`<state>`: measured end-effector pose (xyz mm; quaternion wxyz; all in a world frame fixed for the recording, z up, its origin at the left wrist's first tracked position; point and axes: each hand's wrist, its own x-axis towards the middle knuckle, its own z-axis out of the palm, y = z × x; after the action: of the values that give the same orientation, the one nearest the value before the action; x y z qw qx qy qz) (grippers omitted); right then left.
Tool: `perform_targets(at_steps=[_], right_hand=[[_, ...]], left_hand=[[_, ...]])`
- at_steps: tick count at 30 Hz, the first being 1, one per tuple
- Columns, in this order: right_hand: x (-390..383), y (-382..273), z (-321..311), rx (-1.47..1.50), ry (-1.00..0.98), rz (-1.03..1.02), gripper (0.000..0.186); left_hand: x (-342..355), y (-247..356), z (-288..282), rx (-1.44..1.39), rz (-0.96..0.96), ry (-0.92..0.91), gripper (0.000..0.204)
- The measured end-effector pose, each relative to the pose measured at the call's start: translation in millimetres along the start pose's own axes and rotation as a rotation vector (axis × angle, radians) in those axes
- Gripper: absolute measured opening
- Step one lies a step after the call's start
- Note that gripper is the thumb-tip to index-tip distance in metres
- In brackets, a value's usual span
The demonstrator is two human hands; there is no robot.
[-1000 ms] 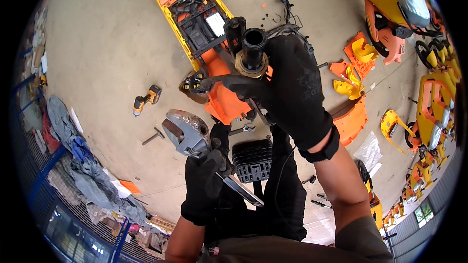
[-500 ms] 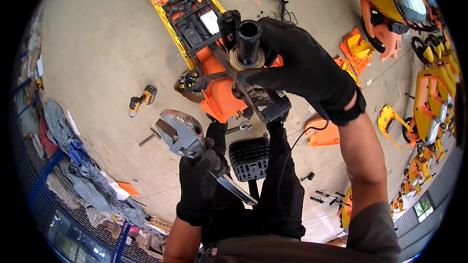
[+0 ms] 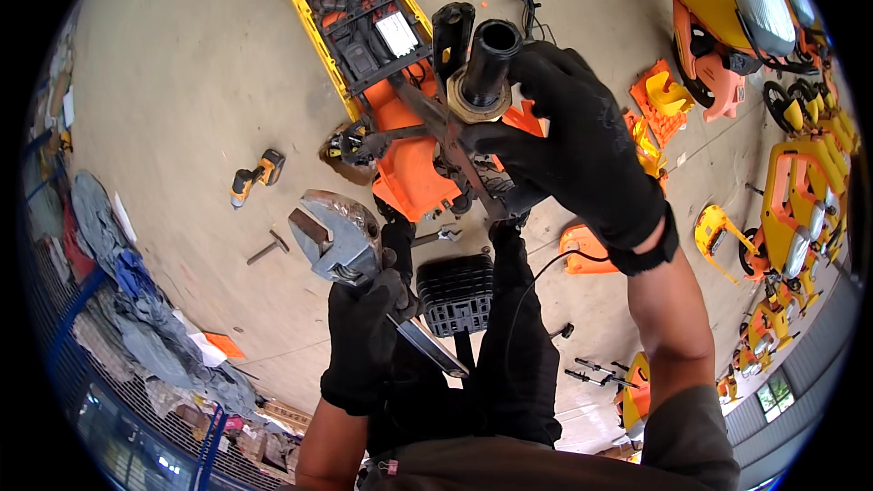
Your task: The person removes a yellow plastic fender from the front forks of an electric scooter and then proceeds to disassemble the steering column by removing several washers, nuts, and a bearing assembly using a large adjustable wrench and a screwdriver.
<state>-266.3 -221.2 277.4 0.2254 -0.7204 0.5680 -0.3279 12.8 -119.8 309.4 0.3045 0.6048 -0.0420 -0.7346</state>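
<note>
My left hand, gloved in black, is wrapped around the handle of a large adjustable wrench. The wrench's head points up and away from the tube. A black threaded tube stands at the front of a dismantled scooter frame, its hollow end facing me. Around the tube's base sits a big brass-coloured nut. My right hand, also gloved, curls its fingers and thumb about the right side of this nut; part of the grip is hidden.
A yellow and orange scooter body lies ahead. A cordless drill, a T-shaped tool and another wrench are on the floor. Orange panels and parked scooters are at right; grey cloth is at left.
In the view, the tube and nut have shifted a little right and tilted, with my right hand alongside. The wrench stays in my left hand, its head slightly further left.
</note>
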Motion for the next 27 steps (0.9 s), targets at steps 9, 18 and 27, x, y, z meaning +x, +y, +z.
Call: perform_targets(at_steps=[9,18,27], right_hand=[[6,-18,17,-0.142,0.06,0.13,0.044],[12,-4,-4,0.232,-0.175,0.133,0.036],[9,-14,-4,0.37,-0.218,0.431,0.043]], left_hand=[[-1,-9,-14,-0.046,-0.036,-0.011,0.029],[0,-13,-34,-0.122,-0.036,-0.032,0.037],[9,-14,-47,-0.1,-0.053,0.006,0.04]])
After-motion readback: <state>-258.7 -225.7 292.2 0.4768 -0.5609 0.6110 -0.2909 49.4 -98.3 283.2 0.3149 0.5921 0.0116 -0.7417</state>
